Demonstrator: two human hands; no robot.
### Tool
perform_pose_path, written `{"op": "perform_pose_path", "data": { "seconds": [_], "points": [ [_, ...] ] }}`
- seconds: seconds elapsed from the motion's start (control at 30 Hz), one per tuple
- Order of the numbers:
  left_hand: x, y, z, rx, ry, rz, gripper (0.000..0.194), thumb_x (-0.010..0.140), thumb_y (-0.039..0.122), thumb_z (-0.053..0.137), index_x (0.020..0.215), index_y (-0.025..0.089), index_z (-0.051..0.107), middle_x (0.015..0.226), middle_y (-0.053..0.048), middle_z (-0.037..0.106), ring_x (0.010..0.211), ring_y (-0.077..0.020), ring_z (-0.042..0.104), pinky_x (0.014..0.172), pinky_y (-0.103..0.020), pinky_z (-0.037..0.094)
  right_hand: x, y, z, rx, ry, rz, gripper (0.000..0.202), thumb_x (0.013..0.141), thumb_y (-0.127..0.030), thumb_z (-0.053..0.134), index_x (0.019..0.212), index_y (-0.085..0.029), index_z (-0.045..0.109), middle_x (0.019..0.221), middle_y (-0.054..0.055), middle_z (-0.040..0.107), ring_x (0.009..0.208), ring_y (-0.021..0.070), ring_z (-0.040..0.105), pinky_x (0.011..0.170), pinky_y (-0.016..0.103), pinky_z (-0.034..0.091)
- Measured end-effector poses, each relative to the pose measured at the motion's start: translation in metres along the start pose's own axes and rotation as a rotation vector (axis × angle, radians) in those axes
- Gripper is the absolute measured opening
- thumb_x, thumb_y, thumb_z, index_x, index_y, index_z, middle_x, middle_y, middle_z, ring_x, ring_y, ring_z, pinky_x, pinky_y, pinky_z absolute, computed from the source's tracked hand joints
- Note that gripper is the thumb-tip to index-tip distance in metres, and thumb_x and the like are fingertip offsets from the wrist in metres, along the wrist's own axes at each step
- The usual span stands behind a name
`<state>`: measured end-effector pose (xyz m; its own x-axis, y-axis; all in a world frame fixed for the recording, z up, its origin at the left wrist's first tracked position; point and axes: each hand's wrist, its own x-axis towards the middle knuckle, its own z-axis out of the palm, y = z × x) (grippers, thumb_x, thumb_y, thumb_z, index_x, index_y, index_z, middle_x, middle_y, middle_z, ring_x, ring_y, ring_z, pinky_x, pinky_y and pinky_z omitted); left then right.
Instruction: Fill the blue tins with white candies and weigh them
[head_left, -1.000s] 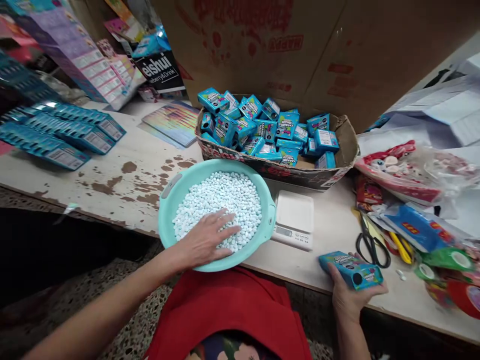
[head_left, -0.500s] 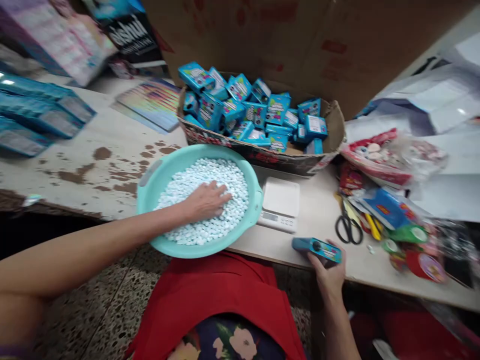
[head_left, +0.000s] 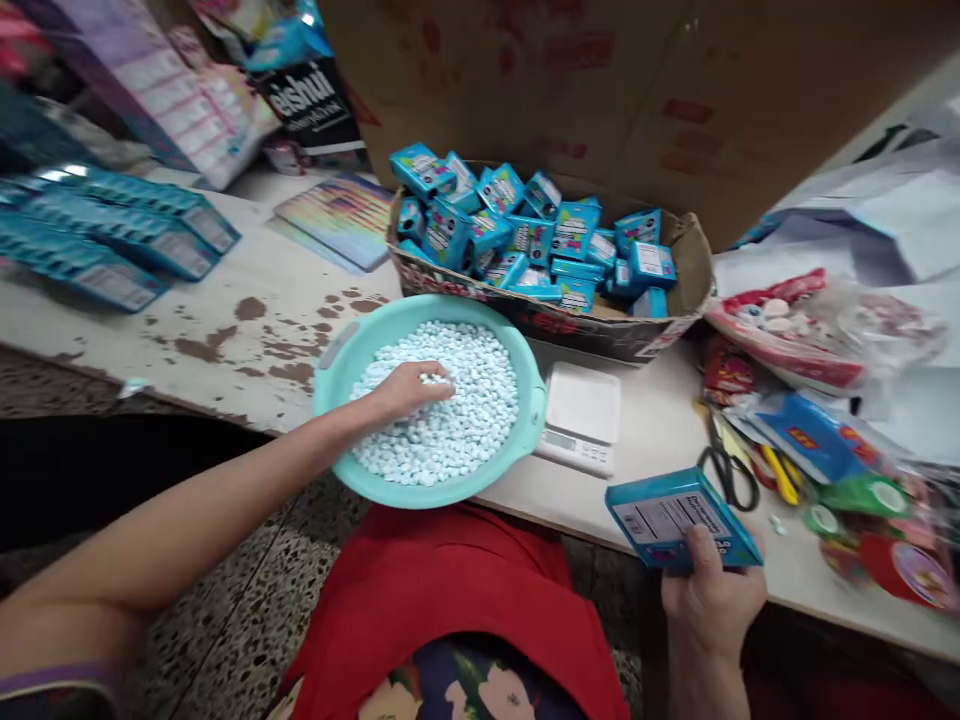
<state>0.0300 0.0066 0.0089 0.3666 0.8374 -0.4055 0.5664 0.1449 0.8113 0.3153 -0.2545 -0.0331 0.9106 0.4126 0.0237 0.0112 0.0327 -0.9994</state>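
A turquoise basin holds a heap of small pale candies or tablets; I cannot tell which. My left hand is just above the heap, fingers curled round some of these pale pieces, which show between thumb and fingers. On the right, my right hand grips a flat blue box over the table's front edge, with the thumb on its printed face. The box is tilted, its label panel facing up. Between basin and box lies a white digital scale with nothing on its plate.
Behind the basin, an open carton holds many small blue boxes. Rows of blue packs stand at left. Black scissors, tape rolls and bags of sweets crowd the right side. A large cardboard box rises behind.
My left hand has lifted from the heap and closed on some pale pieces. My right hand has turned the blue box from its narrow side to its broad face. The view has shifted slightly.
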Motion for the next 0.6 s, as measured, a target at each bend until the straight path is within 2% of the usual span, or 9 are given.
{"op": "perform_pose_path", "data": {
  "seconds": [0.07,0.13,0.23,0.3,0.4,0.5,0.6],
  "points": [
    [-0.004,0.006,-0.003,-0.451,0.004,-0.084,0.033,0.067,0.043,0.070,0.089,0.020,0.062,0.068,-0.001,0.060,0.044,-0.0104,0.049,0.037,-0.020,0.031,0.001,-0.011,0.028,0.032,-0.090,-0.013,0.048,0.062,-0.037,0.080,0.099,-0.022,0.054,0.083,-0.002,0.057,0.068,0.0143,0.056,0.065,0.030,0.049],
    [-0.008,0.010,-0.005,-0.812,0.042,-0.115,0.034,0.070,0.041,0.068,0.095,0.019,0.061,0.074,-0.003,0.063,0.048,-0.0110,0.054,0.036,-0.018,0.034,-0.003,-0.023,0.061,0.046,-0.211,-0.080,0.045,0.065,-0.043,0.077,0.098,-0.021,0.055,0.081,-0.002,0.056,0.066,0.0135,0.055,0.064,0.028,0.047],
    [-0.012,0.013,-0.006,-1.134,0.158,-0.217,0.026,0.076,0.038,0.062,0.090,0.016,0.059,0.071,-0.004,0.063,0.052,-0.0123,0.059,0.038,-0.018,0.038,-0.013,-0.041,0.115,0.038,-0.429,-0.173,0.038,0.073,-0.046,0.071,0.098,-0.021,0.056,0.082,-0.002,0.058,0.067,0.0130,0.055,0.065,0.026,0.046],
    [-0.014,0.017,-0.006,-1.265,0.171,-0.240,0.018,0.079,0.035,0.060,0.081,0.018,0.054,0.063,0.000,0.058,0.048,-0.0105,0.056,0.036,-0.016,0.034,-0.022,-0.047,0.150,-0.032,-0.584,-0.219,0.038,0.074,-0.045,0.072,0.099,-0.022,0.056,0.081,-0.002,0.059,0.067,0.0132,0.055,0.065,0.027,0.047],
    [-0.017,0.029,-0.008,-1.397,0.144,-0.096,0.018,0.078,0.032,0.061,0.075,0.019,0.048,0.060,0.004,0.052,0.048,-0.0091,0.053,0.037,-0.016,0.034,-0.035,-0.047,0.190,-0.174,-0.729,-0.356,0.039,0.071,-0.045,0.075,0.098,-0.023,0.059,0.086,-0.001,0.063,0.076,0.0165,0.059,0.072,0.030,0.050],
    [-0.019,0.045,-0.005,-1.381,0.224,0.118,0.023,0.074,0.034,0.065,0.073,0.019,0.048,0.064,0.004,0.053,0.054,-0.0096,0.057,0.046,-0.018,0.045,-0.043,-0.037,0.211,-0.265,-0.765,-0.535,0.034,0.074,-0.044,0.074,0.096,-0.023,0.061,0.092,0.003,0.065,0.087,0.0207,0.061,0.080,0.035,0.049],
    [-0.017,0.056,0.003,-1.261,0.302,0.241,0.026,0.071,0.035,0.070,0.073,0.017,0.051,0.069,0.004,0.055,0.058,-0.0091,0.058,0.054,-0.021,0.051,-0.045,-0.029,0.217,-0.304,-0.742,-0.668,0.031,0.074,-0.043,0.075,0.095,-0.022,0.062,0.090,0.004,0.066,0.089,0.0224,0.059,0.081,0.037,0.048]
  ]
}}
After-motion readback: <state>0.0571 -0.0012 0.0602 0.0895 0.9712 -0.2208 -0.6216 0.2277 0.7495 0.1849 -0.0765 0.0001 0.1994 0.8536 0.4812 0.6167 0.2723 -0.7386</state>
